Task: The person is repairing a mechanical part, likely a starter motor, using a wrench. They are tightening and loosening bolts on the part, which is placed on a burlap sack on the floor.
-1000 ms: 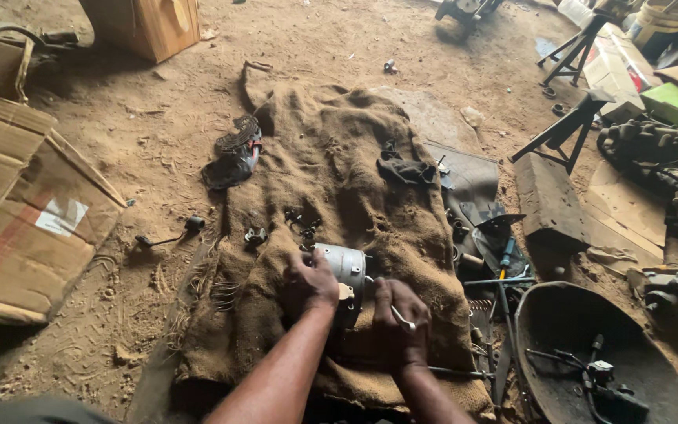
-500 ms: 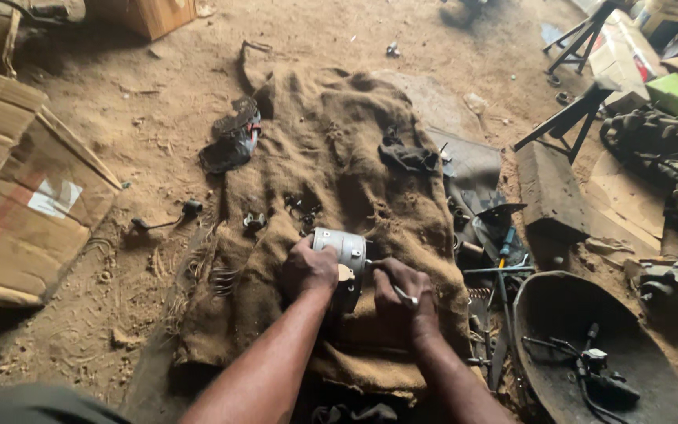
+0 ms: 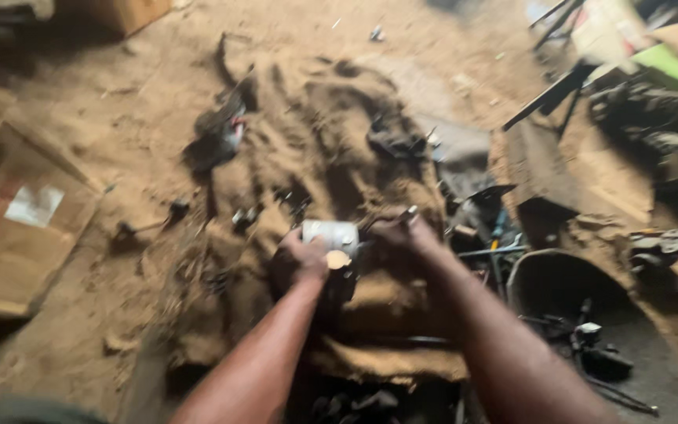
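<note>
Two hands low over burlap sack (image 3: pixel 331 149) — left hand (image 3: pixel 298 259) clasps silver cylindrical part (image 3: pixel 331 234); right hand (image 3: pixel 399 232) pinches thin metal tool (image 3: pixel 408 212).

Two hands, left (image 3: pixel 298 259) and right (image 3: pixel 402 232), were at one silver cylinder (image 3: pixel 331 234). One burlap sack (image 3: pixel 331 149) lay on the dirt, with one flattened cardboard box (image 3: pixel 17 212) and one round dark pan (image 3: pixel 590 314). Small scattered parts were too blurred to count.

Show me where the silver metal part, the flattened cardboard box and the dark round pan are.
silver metal part (image 3: pixel 331 233), head view, on its pale casing.
flattened cardboard box (image 3: pixel 17 228), head view, on its flat brown face.
dark round pan (image 3: pixel 521 271), head view, on its left rim.
</note>
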